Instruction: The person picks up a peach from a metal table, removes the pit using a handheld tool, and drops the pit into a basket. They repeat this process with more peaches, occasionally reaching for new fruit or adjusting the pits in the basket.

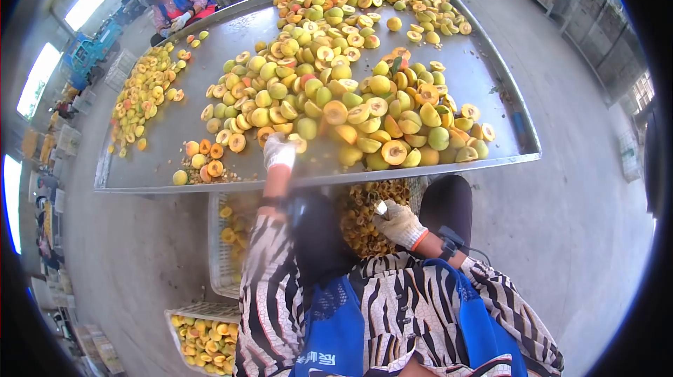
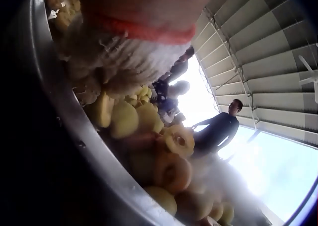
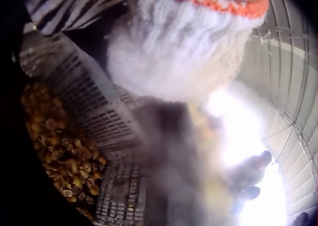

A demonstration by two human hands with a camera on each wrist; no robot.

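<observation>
My left hand (image 1: 280,152), in a white knit glove, is at the near edge of the fruit heap on the metal table. Its thumb and fingers pinch a yellow peach half (image 1: 298,143). In the left wrist view the gloved fingers curl down beside cut peaches (image 2: 124,119). My right hand (image 1: 399,225), gloved with an orange cuff, grips a small tool with a shiny metal end (image 1: 381,207) below the table edge. Under it lie scraps of cut fruit (image 1: 368,226). In the right wrist view the glove's back (image 3: 174,52) hides the tool.
The metal table (image 1: 231,33) has a raised rim and bears a large heap of peaches (image 1: 315,89), many halved. A smaller heap (image 1: 144,89) lies left. Crates of fruit (image 1: 203,338) stand at lower left. A person (image 1: 179,5) sits at the far left corner.
</observation>
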